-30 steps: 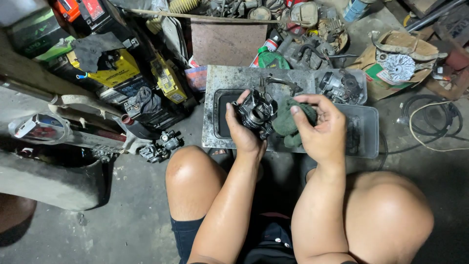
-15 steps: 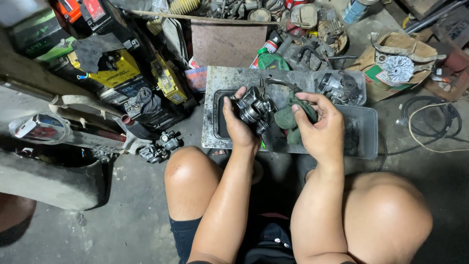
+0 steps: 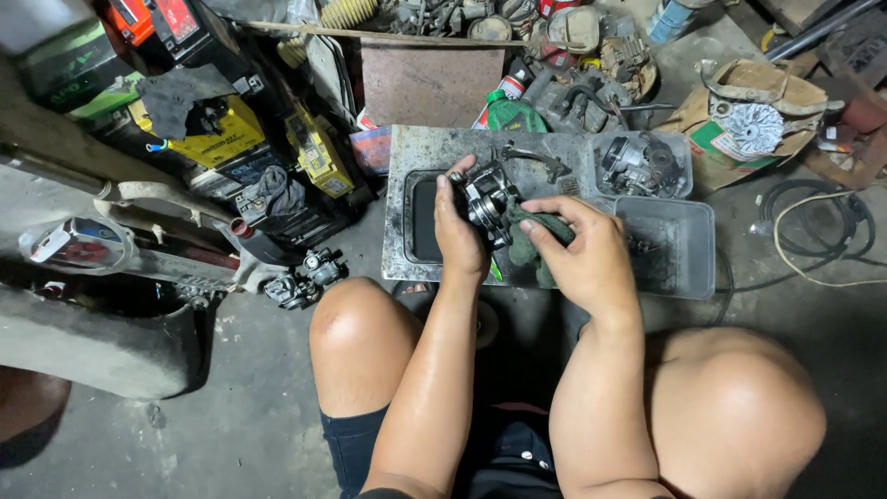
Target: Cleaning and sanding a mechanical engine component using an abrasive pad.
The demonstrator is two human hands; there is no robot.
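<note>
Hands meet over the metal tray [image 3: 407, 148] on the floor between your knees. Your left hand [image 3: 459, 242] is wrapped around a small dark engine part [image 3: 487, 196], fingers curled over its far side and thumb at its near edge, so the part sits lifted just above the tray's dark recessed well. Your right hand [image 3: 584, 261] is closed on a green rag [image 3: 534, 242], pressing it against the right side of that part; the fingers are bent tight, with the rag bunched beneath them and hanging a little below the palm. Just right of the tray sits a clear plastic tub [image 3: 682, 242], grimy inside, and touching its far edge is a smaller clear container [image 3: 679, 148] holding another metal assembly. A green bottle [image 3: 514, 115] lies beyond the tray's far edge. To your left, yellow battery boxes [image 3: 222, 139] stand stacked against dark clutter, and a small cluster of metal pieces [image 3: 305, 279] rests on the concrete just beside your left knee. A coil of black cable [image 3: 822, 222] lies well off to the right.
</note>
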